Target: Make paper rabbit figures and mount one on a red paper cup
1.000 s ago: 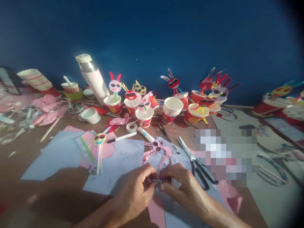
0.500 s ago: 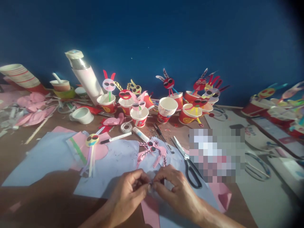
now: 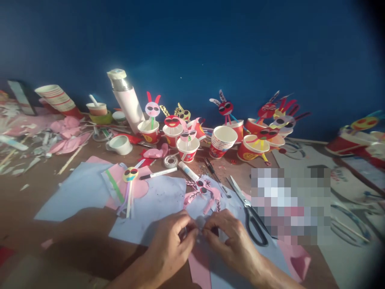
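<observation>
My left hand (image 3: 176, 243) is closed in a pinch, thumb against the fingers, over the pale blue paper. Facing it, my right hand (image 3: 231, 241) pinches in the same way, with a small gap between the two sets of fingertips. Whatever sits in the fingers is too small and blurred to name. Just beyond them lies a pink paper figure (image 3: 207, 192) with dark sunglasses and leaf-patterned strips. Black-handled scissors (image 3: 248, 208), partly spread, rest to the right of my right hand. A pink paper strip (image 3: 201, 267) lies below the hands.
A yellow-faced paper figure (image 3: 130, 174) lies at left. Behind are a marker (image 3: 161, 173), a glue stick (image 3: 188, 171), a tape roll (image 3: 171, 161) and a craft knife (image 3: 215, 174). Red paper cups (image 3: 188, 150) with paper figures, stacked cups (image 3: 223, 142) and a thermos (image 3: 128, 102) line the wall.
The view has turned slightly left, so the table things appear farther right. My fingertips are a little farther apart. Both hands keep their pinch.
</observation>
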A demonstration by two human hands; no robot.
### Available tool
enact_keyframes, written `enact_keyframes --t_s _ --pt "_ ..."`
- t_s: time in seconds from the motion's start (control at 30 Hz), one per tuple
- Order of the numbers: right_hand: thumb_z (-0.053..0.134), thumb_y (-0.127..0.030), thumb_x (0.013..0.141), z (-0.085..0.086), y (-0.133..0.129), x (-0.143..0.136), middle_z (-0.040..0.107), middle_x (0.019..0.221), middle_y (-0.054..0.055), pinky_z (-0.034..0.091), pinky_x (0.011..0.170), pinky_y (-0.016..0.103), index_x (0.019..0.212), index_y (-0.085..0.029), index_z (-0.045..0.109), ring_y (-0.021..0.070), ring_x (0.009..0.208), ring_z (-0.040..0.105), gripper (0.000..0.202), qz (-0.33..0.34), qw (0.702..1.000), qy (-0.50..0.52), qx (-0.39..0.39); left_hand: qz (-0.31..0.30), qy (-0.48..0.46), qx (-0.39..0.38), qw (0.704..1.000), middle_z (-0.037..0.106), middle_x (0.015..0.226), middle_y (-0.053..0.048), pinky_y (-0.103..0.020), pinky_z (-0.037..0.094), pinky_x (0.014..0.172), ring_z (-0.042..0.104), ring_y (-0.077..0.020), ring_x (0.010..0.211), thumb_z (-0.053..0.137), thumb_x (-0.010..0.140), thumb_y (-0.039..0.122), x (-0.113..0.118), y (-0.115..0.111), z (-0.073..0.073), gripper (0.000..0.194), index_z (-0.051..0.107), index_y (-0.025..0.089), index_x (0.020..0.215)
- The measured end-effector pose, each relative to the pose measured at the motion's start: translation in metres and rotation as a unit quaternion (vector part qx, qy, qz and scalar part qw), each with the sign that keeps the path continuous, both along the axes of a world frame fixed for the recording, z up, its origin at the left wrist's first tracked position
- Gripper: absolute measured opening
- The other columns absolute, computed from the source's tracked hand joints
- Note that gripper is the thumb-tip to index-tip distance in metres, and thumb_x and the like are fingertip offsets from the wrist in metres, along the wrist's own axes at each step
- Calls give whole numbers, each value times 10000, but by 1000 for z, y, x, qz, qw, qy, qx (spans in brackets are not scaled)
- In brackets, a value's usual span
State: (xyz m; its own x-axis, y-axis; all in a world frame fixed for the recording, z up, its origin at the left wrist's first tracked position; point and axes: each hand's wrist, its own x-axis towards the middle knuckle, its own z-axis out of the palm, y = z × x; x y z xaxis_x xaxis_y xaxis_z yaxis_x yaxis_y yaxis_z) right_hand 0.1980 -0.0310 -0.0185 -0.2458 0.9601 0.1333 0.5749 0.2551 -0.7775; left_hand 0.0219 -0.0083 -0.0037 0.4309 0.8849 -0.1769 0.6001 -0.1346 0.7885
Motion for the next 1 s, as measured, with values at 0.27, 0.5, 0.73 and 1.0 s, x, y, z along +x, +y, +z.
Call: enact_keyframes --t_s 0.27,0.5,0.73,1.0 --pt "524 -252 850 8 8 11 676 696 -7 396 702 324 772 -211 636 154 635 586 143 -17 999 -46 23 -8 76 42 996 613 717 11 -211 377 600 547 -118 636 471 817 162 -4 3 3 150 588 195 730" --pt "543 -296 854 33 17 58 675 725 -9 412 677 294 803 -237 646 167 692 601 129 -114 987 -107 47 -20 97 71 993 614 733 15 -226 379 618 548 -125 650 465 846 213 -7 11 3 186 598 206 717" --pt "501 -214 881 28 27 81 688 805 6 343 733 323 830 -225 672 162 728 622 179 -75 938 -321 106 -38 65 104 992 590 721 10 -239 387 641 529 -135 687 456 846 180 -5 8 -1 172 551 203 704" --pt "539 -170 861 5 38 61 637 718 32 305 687 308 763 -203 686 184 730 584 180 -33 909 -402 108 -71 30 153 985 561 699 -2 -259 397 685 506 -146 707 411 860 137 -8 5 -12 178 519 196 731"
